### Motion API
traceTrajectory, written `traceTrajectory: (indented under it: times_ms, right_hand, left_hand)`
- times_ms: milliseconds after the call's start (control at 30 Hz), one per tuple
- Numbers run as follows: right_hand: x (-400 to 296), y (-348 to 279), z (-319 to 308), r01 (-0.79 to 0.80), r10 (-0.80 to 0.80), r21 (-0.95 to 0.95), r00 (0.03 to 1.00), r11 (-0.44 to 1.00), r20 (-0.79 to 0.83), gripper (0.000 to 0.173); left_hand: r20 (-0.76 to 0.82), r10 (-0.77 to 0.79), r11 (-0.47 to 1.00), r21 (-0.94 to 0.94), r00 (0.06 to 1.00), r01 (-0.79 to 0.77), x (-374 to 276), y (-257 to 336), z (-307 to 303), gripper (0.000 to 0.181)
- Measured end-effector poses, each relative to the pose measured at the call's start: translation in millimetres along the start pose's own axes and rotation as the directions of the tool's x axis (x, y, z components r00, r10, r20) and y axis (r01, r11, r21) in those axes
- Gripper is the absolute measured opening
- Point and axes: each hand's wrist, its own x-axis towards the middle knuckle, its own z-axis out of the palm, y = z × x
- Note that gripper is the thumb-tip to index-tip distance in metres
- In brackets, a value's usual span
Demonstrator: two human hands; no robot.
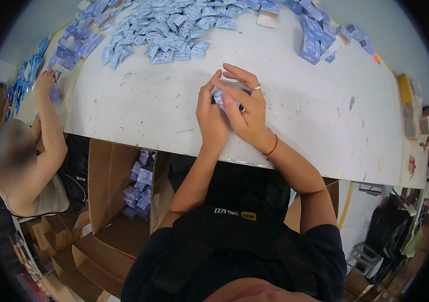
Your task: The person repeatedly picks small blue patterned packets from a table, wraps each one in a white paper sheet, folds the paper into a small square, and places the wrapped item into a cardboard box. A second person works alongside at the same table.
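Note:
Over the white tabletop [150,102], my left hand [211,113] and my right hand [250,107] close together around a small light-blue item [219,99]. Fingers cover much of it, and I cannot tell whether it is a packet, a box or both. A pale curved edge shows above it, under the right fingers. My right thumb presses against its near side. Beyond my hands, to the upper left, lies a heap of light-blue striped sachets [173,32]. Purple-blue printed cartons [310,43] are piled at the upper right.
An open-flapped carton [267,18] lies at the far edge. At left, a co-worker's hand [46,80] handles a carton [54,93] beside more cartons [67,51]. Below the table edge, a large cardboard box [110,181] holds purple cartons [139,188]. A grey stool [365,260] stands lower right.

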Motion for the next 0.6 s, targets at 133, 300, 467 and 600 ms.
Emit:
traceTrajectory:
  times_ms: [133,300,467,600]
  right_hand:
    - [4,-3,-1,-0.085,0.091,0.152,0.995,0.985,-0.033,0.046]
    - [0,3,-7,-0.264,0.255,0.327,0.964,0.907,0.071,0.058]
    - [-11,6,-15,-0.459,0.422,0.49,0.886,0.741,0.191,0.052]
    - [-14,1,-9,-0.516,0.494,0.403,0.853,0.755,0.167,0.042]
  left_hand:
    - [0.1,0.122,0.798,-0.602,0.987,-0.038,-2,-4,-7,0.039]
    - [0.055,-0.001,0.972,-0.234,0.999,0.014,4,6,-5,0.022]
    - [0.014,0.015,0.999,-0.031,1.0,-0.015,17,-12,-10,0.015]
    - [-0.023,0.03,0.971,-0.237,0.999,-0.035,3,-17,-7,0.016]
